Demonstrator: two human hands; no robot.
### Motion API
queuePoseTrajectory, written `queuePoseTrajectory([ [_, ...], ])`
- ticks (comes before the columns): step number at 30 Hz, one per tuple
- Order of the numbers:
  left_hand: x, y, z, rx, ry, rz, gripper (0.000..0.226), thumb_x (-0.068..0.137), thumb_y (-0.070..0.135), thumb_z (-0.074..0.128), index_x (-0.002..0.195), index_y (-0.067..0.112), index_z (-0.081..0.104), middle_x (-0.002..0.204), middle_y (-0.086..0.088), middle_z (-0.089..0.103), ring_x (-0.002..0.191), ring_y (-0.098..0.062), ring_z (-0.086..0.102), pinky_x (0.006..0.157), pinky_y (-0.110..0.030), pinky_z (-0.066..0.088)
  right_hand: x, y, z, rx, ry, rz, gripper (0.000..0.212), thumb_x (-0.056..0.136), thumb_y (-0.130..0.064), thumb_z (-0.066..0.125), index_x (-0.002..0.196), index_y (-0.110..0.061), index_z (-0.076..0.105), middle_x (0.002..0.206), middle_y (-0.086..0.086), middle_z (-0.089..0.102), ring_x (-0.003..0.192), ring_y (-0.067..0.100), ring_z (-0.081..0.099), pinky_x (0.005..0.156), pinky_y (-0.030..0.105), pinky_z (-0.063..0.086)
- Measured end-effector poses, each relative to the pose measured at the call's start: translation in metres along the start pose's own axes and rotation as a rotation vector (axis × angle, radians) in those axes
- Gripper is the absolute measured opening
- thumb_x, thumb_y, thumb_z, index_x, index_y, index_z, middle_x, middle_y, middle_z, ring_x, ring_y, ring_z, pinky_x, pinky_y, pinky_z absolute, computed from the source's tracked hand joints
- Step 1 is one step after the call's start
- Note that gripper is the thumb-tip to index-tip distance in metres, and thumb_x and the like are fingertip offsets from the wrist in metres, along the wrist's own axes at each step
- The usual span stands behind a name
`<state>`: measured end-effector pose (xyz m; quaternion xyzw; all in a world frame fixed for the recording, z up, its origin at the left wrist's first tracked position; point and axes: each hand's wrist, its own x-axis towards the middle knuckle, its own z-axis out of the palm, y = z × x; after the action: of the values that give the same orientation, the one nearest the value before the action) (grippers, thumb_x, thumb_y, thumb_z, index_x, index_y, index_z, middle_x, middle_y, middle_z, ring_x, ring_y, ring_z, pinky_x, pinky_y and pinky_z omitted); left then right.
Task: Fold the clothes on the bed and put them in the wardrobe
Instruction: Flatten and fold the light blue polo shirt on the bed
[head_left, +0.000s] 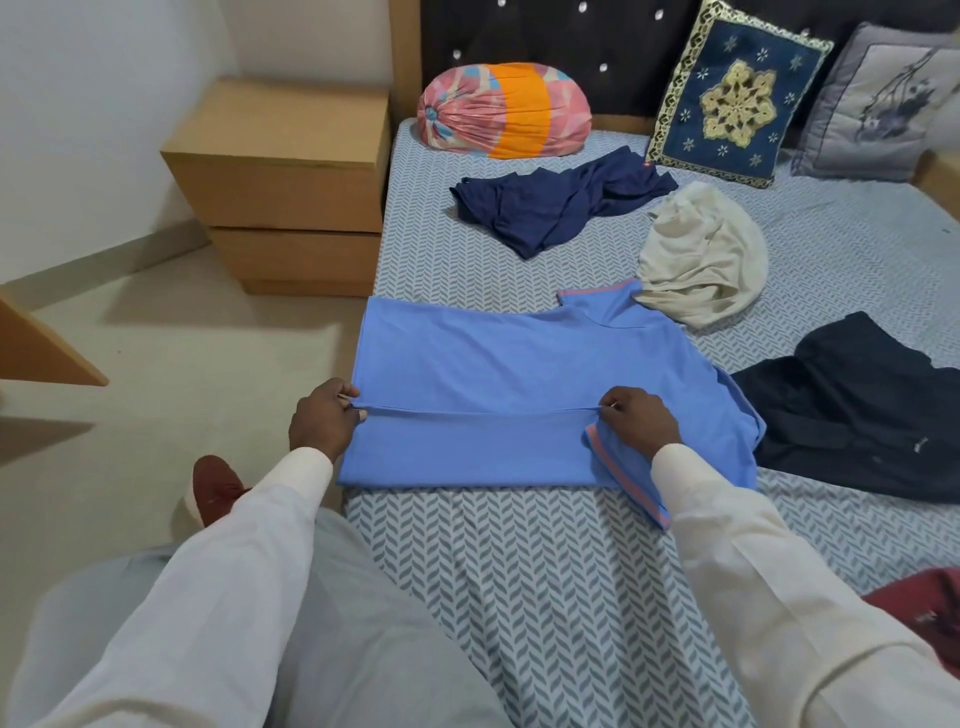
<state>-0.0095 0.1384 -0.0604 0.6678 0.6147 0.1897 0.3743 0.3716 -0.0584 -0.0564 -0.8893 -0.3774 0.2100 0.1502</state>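
on the bed (519, 571), left hand (322, 421) and right hand (641, 421) each pinch the blue shirt (493, 358); maroon cloth (924, 608) cut off.

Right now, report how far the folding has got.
Done: nothing clearly finished. In hand: the left hand and right hand pinch a fold across the blue shirt. Left: the navy garment, cream garment and black garment lie unfolded on the bed.
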Motion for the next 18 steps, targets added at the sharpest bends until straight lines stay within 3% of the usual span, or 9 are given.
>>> queuePoseTrajectory([
  [8,0.012,0.005,0.006,0.118,0.024,-0.018,0.024,0.08,0.01,0.071,0.101,0.021,0.065,0.099,-0.002,0.067,0.095,-0.028,0.06,0.075,-0.03,0.042,0.013,-0.002,0.002,-0.015,0.014,-0.035,0.007,0.09,-0.029,0.059,0.085,-0.032,0.064,0.088,-0.006,0.063,0.093,0.024,0.061,0.067,0.031,0.04],
  [10,0.008,0.011,0.01,0.359,0.098,0.109,0.034,0.081,0.012,0.068,0.113,0.017,0.061,0.113,-0.01,0.061,0.103,-0.034,0.054,0.081,-0.039,0.045,0.014,-0.001,0.001,0.034,0.032,-0.052,0.002,0.088,-0.031,0.064,0.09,-0.031,0.065,0.092,-0.003,0.064,0.094,0.024,0.062,0.07,0.033,0.044],
  [13,-0.014,0.034,0.036,0.594,0.185,0.389,0.049,0.078,0.019,0.07,0.125,0.01,0.056,0.117,-0.018,0.051,0.103,-0.039,0.05,0.083,-0.047,0.047,-0.002,-0.001,-0.009,0.16,0.118,-0.105,0.03,0.081,-0.043,0.075,0.1,-0.025,0.06,0.095,0.0,0.057,0.084,0.016,0.058,0.071,0.033,0.046],
  [15,-0.041,0.057,0.066,0.535,-0.008,0.553,0.054,0.083,0.029,0.066,0.132,0.011,0.054,0.119,-0.019,0.051,0.108,-0.04,0.051,0.087,-0.048,0.048,-0.026,0.005,-0.018,0.114,0.103,-0.164,0.039,0.074,-0.044,0.079,0.098,-0.025,0.054,0.092,-0.002,0.053,0.079,0.015,0.057,0.068,0.034,0.045],
  [18,-0.079,0.08,0.114,0.53,-0.382,0.651,0.075,0.083,0.063,0.039,0.146,0.022,0.042,0.143,-0.016,0.041,0.13,-0.037,0.04,0.104,-0.045,0.038,-0.066,0.026,-0.015,-0.295,-0.101,-0.233,0.054,0.064,-0.036,0.079,0.109,-0.024,0.053,0.107,0.003,0.054,0.099,0.027,0.056,0.079,0.037,0.046],
])
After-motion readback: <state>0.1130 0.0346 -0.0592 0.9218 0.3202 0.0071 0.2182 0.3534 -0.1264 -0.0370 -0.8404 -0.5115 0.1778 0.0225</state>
